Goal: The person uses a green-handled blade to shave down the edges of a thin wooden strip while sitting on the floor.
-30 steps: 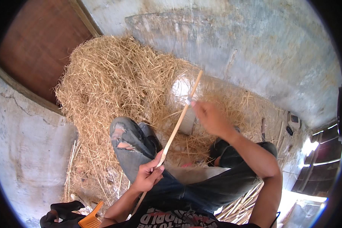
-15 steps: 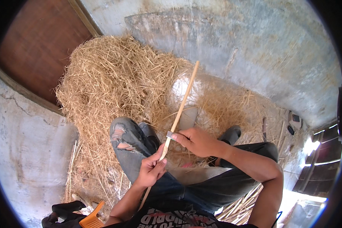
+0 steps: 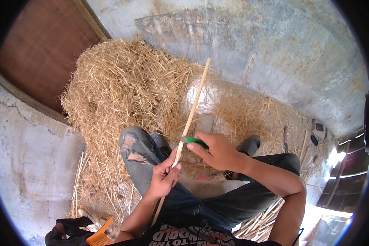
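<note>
A long, pale wooden stick slants up from my lap toward the wall. My left hand is closed around its lower part, and the tail end of the stick runs down past my wrist. Just above that grip the wood looks lighter, as if shaved. My right hand is wrapped around the green handle of a knife. The knife's short grey blade lies across the stick, touching it a little above my left fingers. Most of the handle is hidden inside my right palm.
A large heap of straw rises at the left against a grey wall. Several thin sticks lie beside my right thigh. At lower left are an orange perforated object and a black cloth. Shavings cover the floor beyond my feet.
My right hand has turned, so the green knife handle now shows. The blade has shifted slightly up the stick, and the stick's far end has swung a little left and up.
</note>
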`<state>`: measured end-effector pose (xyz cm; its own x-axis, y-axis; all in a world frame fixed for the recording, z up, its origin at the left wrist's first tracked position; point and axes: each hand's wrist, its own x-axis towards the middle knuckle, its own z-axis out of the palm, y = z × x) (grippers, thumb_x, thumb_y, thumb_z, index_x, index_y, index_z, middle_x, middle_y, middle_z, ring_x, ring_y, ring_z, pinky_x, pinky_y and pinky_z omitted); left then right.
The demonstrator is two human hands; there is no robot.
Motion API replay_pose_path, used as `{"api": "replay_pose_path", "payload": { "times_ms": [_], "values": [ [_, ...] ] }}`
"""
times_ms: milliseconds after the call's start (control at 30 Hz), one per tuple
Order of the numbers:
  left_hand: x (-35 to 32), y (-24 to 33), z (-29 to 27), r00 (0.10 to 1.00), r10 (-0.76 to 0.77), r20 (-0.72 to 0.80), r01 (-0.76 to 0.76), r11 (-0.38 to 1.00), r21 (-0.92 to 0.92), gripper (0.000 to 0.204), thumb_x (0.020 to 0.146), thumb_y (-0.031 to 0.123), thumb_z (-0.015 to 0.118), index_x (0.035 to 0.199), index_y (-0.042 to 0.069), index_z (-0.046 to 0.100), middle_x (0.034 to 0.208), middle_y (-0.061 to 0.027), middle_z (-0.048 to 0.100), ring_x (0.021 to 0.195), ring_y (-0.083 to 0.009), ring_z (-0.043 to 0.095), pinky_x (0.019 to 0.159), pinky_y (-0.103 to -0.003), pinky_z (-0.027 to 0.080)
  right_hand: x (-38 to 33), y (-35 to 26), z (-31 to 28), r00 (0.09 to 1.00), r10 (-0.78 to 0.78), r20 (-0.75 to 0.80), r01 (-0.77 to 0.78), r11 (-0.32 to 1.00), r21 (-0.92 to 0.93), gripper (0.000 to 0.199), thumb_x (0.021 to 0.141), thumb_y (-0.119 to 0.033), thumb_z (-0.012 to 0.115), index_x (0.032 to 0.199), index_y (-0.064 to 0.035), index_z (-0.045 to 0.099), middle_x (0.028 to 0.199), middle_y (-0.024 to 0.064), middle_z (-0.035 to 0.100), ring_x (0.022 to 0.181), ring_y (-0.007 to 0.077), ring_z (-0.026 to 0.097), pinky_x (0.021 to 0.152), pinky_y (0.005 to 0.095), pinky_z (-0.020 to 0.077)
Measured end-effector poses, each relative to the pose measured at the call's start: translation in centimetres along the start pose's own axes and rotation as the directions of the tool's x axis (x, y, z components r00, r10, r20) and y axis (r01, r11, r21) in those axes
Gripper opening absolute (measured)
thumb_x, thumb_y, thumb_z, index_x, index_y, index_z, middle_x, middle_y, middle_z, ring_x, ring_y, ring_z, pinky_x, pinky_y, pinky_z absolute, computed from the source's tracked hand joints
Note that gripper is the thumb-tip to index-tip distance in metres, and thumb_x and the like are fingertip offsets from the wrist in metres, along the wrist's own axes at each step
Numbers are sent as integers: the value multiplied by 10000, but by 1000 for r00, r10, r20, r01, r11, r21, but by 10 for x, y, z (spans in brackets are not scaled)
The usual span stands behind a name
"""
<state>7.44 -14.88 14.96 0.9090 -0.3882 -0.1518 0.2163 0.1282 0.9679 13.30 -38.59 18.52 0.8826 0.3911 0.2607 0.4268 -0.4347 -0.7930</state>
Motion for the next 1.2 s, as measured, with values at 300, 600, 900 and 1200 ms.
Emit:
{"api": "replay_pose_path", "payload": {
  "times_ms": [300, 600, 900, 1200],
  "values": [
    [3, -3, 7, 999, -49, -20, 49, 999, 19, 575, 1076, 81, 503, 1607, 87, 286, 615, 59, 421, 479, -24, 345, 445, -218, 293, 2, 9, 0, 997, 68, -33, -73, 982, -172, 318, 1011, -397, 599, 986, -81, 627, 633, 194, 591, 595, 425, 619, 531, 514, 447],
    [-12, -12, 0, 999, -32, -1, 32, 999, 27, 591, 1062, 67, 510, 1608, 95, 286, 719, 29, 446, 485, -33, 295, 419, -216, 282, 1, 4, -2, 989, 95, 109, -84, 991, -106, 347, 1011, -433, 582, 1028, -88, 611, 665, 198, 627, 645, 433, 649, 549, 535, 467],
    [-7, -4, -1, 997, -68, 18, 68, 998, 13, 587, 1063, 59, 495, 1610, 101, 285, 668, 37, 421, 483, -38, 307, 432, -223, 300, 12, 23, 0, 992, 50, -119, -75, 974, -213, 323, 1018, -413, 570, 1073, -100, 626, 695, 184, 651, 604, 390, 650, 561, 511, 499],
    [-48, -6, -17, 988, -82, 134, 79, 997, 25, 552, 1077, 88, 501, 1594, 62, 311, 603, 66, 368, 487, -26, 318, 461, -226, 280, 37, 149, -161, 659, 326, -678, -447, 895, -4, 427, 1042, -427, 569, 1024, -7, 642, 645, 62, 500, 596, 152, 463, 559, 342, 403]
  ]
}}
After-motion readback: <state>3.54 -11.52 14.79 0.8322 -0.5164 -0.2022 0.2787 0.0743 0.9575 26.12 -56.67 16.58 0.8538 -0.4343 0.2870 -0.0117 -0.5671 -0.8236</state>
